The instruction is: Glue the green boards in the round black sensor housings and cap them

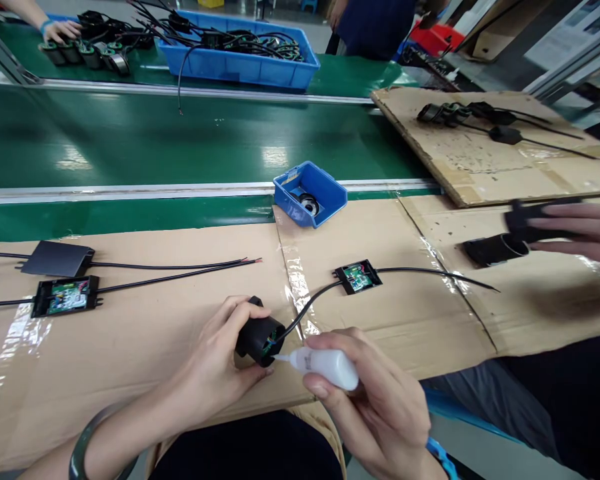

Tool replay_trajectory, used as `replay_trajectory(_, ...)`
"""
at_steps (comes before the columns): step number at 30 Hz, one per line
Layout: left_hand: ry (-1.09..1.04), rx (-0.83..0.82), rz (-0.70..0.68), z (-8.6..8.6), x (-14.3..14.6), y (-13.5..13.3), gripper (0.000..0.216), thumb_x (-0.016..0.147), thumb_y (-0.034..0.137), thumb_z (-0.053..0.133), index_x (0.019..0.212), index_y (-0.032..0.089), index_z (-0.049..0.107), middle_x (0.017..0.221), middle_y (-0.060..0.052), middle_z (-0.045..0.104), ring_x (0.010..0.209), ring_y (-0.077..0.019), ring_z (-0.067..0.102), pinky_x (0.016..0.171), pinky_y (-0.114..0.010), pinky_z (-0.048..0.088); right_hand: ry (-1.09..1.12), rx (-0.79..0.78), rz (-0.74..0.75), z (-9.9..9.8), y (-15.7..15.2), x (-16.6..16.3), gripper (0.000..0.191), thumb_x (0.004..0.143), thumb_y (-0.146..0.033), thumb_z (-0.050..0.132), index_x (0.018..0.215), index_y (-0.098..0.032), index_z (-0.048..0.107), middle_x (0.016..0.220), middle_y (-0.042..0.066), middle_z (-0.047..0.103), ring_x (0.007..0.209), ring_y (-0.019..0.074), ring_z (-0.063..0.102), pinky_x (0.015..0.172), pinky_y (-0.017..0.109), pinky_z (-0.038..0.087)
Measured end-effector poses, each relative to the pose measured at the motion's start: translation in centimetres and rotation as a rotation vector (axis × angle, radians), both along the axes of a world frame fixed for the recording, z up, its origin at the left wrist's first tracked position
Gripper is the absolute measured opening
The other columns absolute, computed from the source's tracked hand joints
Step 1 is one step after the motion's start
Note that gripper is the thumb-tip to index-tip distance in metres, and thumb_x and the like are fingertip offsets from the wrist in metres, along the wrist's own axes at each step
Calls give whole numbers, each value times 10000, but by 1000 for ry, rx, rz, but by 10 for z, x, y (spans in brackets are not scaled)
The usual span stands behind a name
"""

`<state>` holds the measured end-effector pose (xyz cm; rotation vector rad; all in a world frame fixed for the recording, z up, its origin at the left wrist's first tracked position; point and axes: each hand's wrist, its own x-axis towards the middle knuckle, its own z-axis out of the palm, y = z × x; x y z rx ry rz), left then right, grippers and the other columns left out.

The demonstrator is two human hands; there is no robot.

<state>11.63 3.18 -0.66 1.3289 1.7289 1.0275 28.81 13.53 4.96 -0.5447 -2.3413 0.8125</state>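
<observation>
My left hand grips a black cylindrical housing, tilted so its open end faces right. Green and blue parts show inside that opening, and a black cable runs from it to a small open box with a green circuit board. Between the fingers of my right hand is a white squeeze bottle, its thin nozzle pointing left at the housing's rim. The nozzle tip is at the rim; whether it touches I cannot tell.
A blue bin holding ring-shaped parts stands ahead. Two cabled boxes, one with an exposed board, lie left. A co-worker's hand holds a black part near a black cylinder at right. Beyond runs a green conveyor with a blue crate behind.
</observation>
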Motion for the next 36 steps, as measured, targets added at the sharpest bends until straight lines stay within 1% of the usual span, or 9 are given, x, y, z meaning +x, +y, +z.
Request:
replay_trajectory(3,2,-10,-1,0,0,-1,649,691,46,762,1191,330,460,1222,18,507,1192,-196,515,939,-312,461,3,8,-11,0,0,-1,132,969,-241,556,1053,-140,561,830,29,633,693,87,597,592,177,486)
replay_trajectory(8,-14,-16,-1,0,0,-1,609,721,79,748,1193,333,459,1197,22,511,1131,-185,541,903,-305,470,-1,37,-24,0,2,-1,110,956,-218,571,1036,-144,561,823,30,643,685,91,598,580,181,487)
replay_trajectory(13,-14,-13,0,1,0,0,618,707,64,749,1184,330,460,1194,24,506,1136,-180,537,923,-306,460,0,28,-20,1,2,-1,129,947,-219,578,1051,-142,566,797,38,643,635,111,580,516,214,469)
replay_trajectory(17,-8,-11,-1,2,1,-1,622,701,60,746,1191,323,467,1203,12,514,1151,-198,533,927,-319,460,15,-6,-10,1,0,0,119,945,-213,576,1038,-140,569,793,42,640,641,114,592,523,213,482)
replay_trajectory(20,-9,-5,-5,3,0,-1,588,713,65,723,1188,306,474,1188,-3,520,1133,-208,542,913,-331,463,23,-2,-23,-1,1,0,113,939,-204,583,1033,-142,574,801,47,640,659,116,601,539,214,496)
replay_trajectory(25,-23,-10,-16,5,1,1,544,744,85,705,1190,293,473,1186,-18,516,1125,-209,541,906,-338,463,37,83,-50,-3,5,-1,131,921,-163,597,1049,-142,573,818,54,648,673,124,616,558,219,515)
replay_trajectory(31,-27,-22,-1,5,2,1,549,735,71,709,1177,299,476,1162,-5,521,1086,-194,549,893,-327,458,5,193,-48,-4,5,3,174,932,-206,599,1085,-127,572,863,69,672,701,123,644,577,210,528)
replay_trajectory(33,-30,-22,5,4,2,1,574,722,59,708,1184,307,472,1181,0,516,1116,-196,537,914,-328,452,-4,181,-34,-3,3,4,168,935,-210,592,1078,-125,569,861,70,675,699,122,644,570,208,523)
replay_trajectory(36,-31,-20,11,4,3,0,580,725,62,707,1189,314,467,1193,1,504,1130,-194,525,927,-330,448,22,107,-9,-2,0,4,143,937,-196,571,1068,-138,565,836,62,671,684,130,638,556,223,523)
